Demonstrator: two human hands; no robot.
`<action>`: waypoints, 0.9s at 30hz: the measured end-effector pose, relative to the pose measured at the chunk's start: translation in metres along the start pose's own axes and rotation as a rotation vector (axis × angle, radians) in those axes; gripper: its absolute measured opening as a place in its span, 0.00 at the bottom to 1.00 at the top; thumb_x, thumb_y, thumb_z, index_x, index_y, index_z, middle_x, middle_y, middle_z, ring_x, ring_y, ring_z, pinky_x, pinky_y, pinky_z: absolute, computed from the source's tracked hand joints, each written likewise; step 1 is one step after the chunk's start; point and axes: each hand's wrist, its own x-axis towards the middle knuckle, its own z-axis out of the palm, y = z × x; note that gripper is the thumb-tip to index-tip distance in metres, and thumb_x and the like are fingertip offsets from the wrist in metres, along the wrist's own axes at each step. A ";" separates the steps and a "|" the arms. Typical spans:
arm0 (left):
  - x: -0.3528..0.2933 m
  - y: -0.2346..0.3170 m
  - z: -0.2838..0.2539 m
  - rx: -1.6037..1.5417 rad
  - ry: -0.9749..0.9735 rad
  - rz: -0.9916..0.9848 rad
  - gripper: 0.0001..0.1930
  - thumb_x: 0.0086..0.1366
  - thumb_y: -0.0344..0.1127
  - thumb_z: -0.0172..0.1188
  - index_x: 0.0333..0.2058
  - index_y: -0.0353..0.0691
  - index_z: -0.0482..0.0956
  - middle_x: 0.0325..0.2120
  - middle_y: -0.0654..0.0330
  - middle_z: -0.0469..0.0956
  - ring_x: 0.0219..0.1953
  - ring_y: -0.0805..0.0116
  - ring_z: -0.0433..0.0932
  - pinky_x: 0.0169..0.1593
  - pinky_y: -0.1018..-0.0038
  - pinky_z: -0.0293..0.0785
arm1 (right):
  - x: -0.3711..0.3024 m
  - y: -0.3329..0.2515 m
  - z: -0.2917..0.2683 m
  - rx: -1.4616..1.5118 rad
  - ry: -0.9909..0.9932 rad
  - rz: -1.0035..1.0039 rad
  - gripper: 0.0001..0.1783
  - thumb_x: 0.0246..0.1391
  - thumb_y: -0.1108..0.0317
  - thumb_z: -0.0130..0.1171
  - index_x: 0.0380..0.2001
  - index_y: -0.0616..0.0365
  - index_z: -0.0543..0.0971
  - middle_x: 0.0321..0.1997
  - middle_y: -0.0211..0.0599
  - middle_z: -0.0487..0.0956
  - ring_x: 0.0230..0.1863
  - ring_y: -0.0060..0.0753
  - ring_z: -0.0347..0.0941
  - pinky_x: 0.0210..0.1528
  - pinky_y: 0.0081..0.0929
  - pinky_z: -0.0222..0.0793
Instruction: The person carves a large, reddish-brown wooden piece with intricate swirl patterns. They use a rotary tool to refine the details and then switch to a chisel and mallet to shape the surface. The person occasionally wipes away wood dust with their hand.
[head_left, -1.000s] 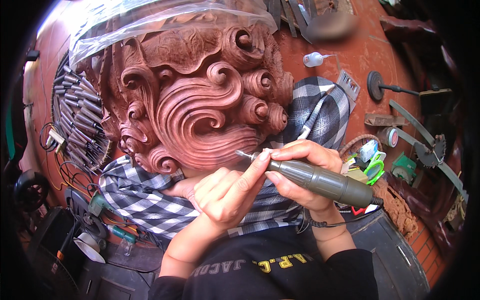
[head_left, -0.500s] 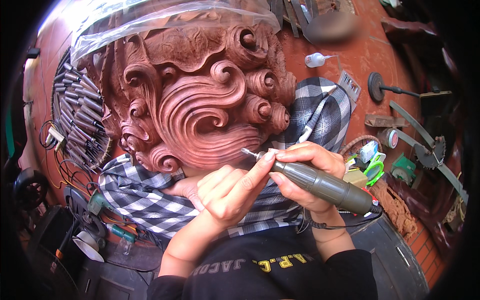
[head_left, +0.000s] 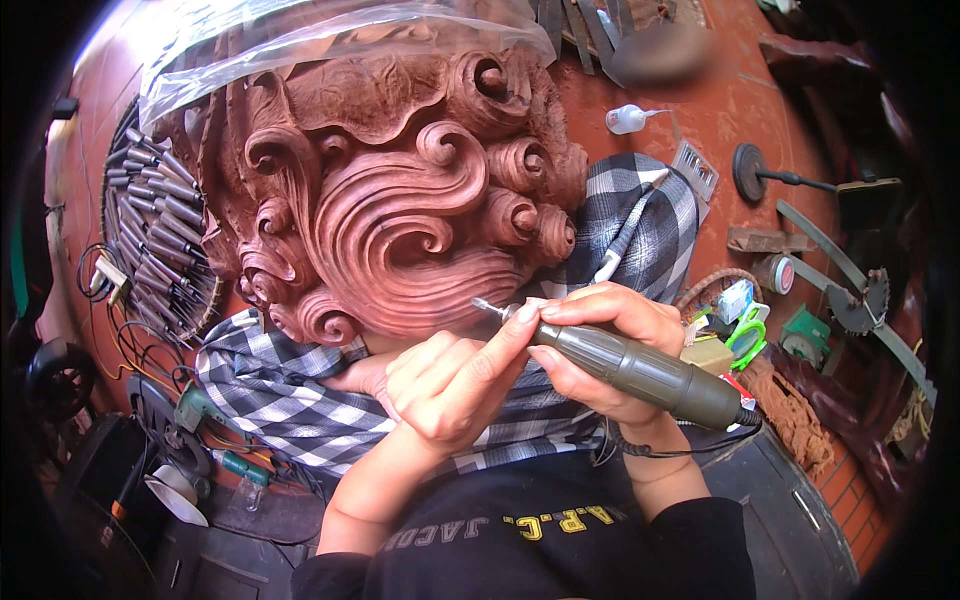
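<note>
A large reddish-brown wood carving [head_left: 400,215] with deep scrolls and flowing ridges fills the middle. My right hand [head_left: 615,340] wraps round a dark olive rotary tool [head_left: 645,370], held slanting with its nose toward the upper left. The thin metal bit [head_left: 486,305] lies over the lower edge of the carved ridges; whether it touches the wood I cannot tell. My left hand [head_left: 455,385] is closed, its other fingers curled, with the index finger reaching to the tool's nose beside my right fingertips. A black-and-white checked cloth [head_left: 300,400] covers my lap beneath.
Several chisels [head_left: 165,225] fill a round basket at the left, near cables. A second pen-like handpiece [head_left: 620,250] rests on the cloth at the right. Beyond lie a small white bottle [head_left: 627,119], green-handled scissors [head_left: 748,338] and metal strips. Clear plastic sheeting [head_left: 340,50] covers the carving's far end.
The rotary tool and both hands have shifted slightly left and the bit sits a little farther left over the ridges. My grip looks the same.
</note>
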 end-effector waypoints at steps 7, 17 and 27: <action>-0.001 0.011 -0.002 -0.129 -0.003 0.060 0.23 0.50 0.23 0.70 0.48 0.38 0.82 0.17 0.70 0.73 0.16 0.79 0.69 0.21 0.81 0.67 | -0.004 -0.003 -0.014 -0.111 -0.024 -0.093 0.16 0.37 0.75 0.70 0.35 0.59 0.83 0.33 0.39 0.83 0.33 0.30 0.81 0.36 0.24 0.76; -0.005 0.038 0.018 -1.695 -0.207 -1.047 0.23 0.69 0.48 0.57 0.51 0.33 0.73 0.48 0.59 0.74 0.51 0.76 0.70 0.57 0.75 0.64 | 0.004 -0.008 -0.018 -0.255 -0.065 -0.232 0.16 0.35 0.73 0.76 0.31 0.59 0.81 0.31 0.41 0.81 0.35 0.32 0.81 0.38 0.26 0.78; 0.009 0.039 0.010 -1.622 -0.120 -1.126 0.18 0.71 0.42 0.54 0.49 0.32 0.75 0.41 0.62 0.79 0.44 0.79 0.75 0.50 0.79 0.71 | 0.025 0.017 -0.003 -0.028 -0.155 -0.395 0.15 0.41 0.73 0.71 0.23 0.61 0.71 0.23 0.35 0.72 0.25 0.27 0.68 0.60 0.70 0.64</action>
